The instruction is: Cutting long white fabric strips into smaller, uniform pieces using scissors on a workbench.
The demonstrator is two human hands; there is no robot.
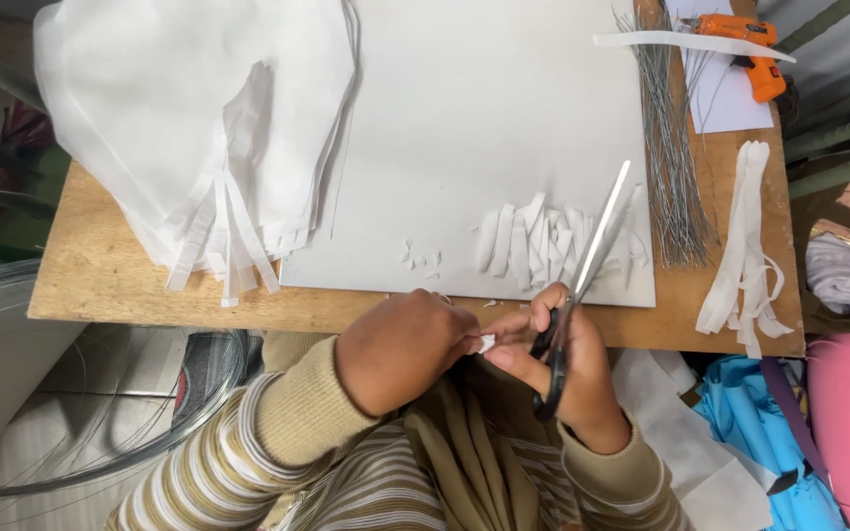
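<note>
Wooden table (100, 285) edge, left hand (400, 349) pinching white scrap (485, 343), right hand (568, 369) gripping scissors (582, 275)

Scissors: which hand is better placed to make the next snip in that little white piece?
Right. The right hand already has its fingers through the scissors handles, blades pointing away. The left hand pinches the small white piece beside it, so it likely just steadies.
</note>
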